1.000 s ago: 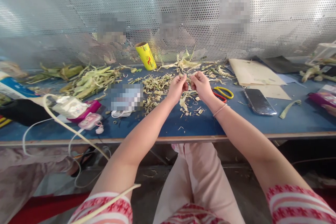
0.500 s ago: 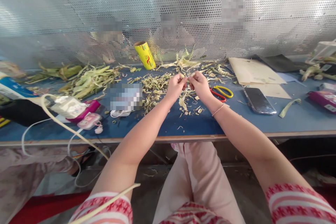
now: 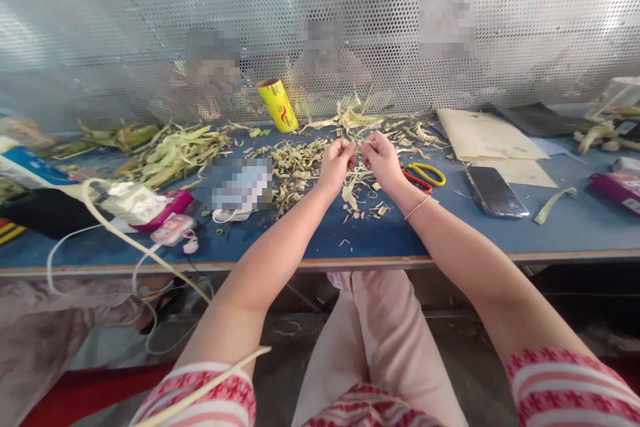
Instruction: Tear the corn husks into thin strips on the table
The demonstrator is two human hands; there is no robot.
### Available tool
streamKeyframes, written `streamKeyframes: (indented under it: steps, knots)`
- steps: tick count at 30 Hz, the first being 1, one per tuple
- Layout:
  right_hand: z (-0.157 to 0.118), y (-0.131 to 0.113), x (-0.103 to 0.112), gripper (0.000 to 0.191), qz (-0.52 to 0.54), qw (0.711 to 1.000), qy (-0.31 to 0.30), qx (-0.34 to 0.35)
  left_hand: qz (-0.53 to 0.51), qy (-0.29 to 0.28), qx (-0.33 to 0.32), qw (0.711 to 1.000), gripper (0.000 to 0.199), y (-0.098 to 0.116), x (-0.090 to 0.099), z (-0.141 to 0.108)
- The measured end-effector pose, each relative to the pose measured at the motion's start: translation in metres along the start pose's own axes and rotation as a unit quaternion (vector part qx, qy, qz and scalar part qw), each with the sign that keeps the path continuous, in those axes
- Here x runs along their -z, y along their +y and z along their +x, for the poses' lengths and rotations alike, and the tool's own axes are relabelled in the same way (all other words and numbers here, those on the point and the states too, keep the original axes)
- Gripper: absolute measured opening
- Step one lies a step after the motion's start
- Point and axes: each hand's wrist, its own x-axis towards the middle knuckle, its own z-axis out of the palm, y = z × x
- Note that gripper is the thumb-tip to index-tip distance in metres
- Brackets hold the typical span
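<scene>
My left hand (image 3: 338,161) is closed in a pinch above the middle of the blue table, among pale plant scraps (image 3: 296,163). Close to its right is my right hand (image 3: 381,159), also pinched, with a small gap between the fingertips. What the fingers hold is too small to make out. Scissors (image 3: 424,175) with red and yellow handles lie just right of my right hand, their blades hidden. Short peelings (image 3: 351,193) lie on the table below and between my hands.
A yellow tube (image 3: 279,105) stands tilted at the back. Long stalks (image 3: 175,153) are heaped at left, near cables and a power bank (image 3: 143,203). A phone (image 3: 496,192) and brown paper (image 3: 485,135) lie at right. A perforated metal panel (image 3: 370,7) rises behind.
The fingertips of my two hands have moved slightly apart. The whole view has shifted a little; the things on the table look the same.
</scene>
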Motion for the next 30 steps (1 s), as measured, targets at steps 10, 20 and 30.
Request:
streamKeyframes:
  steps: [10,20,30]
  knots:
    - [-0.001,-0.003,-0.002,0.023,-0.005,1.000,-0.017,0.014,-0.021,0.042,0.012,0.999,0.031,0.010,-0.005,-0.001]
    - [-0.004,-0.007,-0.001,0.024,0.050,0.998,-0.027,-0.029,0.033,0.001,-0.026,0.999,0.029,0.003,0.006,-0.001]
    - [-0.001,-0.008,0.001,0.022,0.122,0.973,0.039,-0.193,-0.080,0.006,0.131,0.988,0.014,0.016,0.007,0.003]
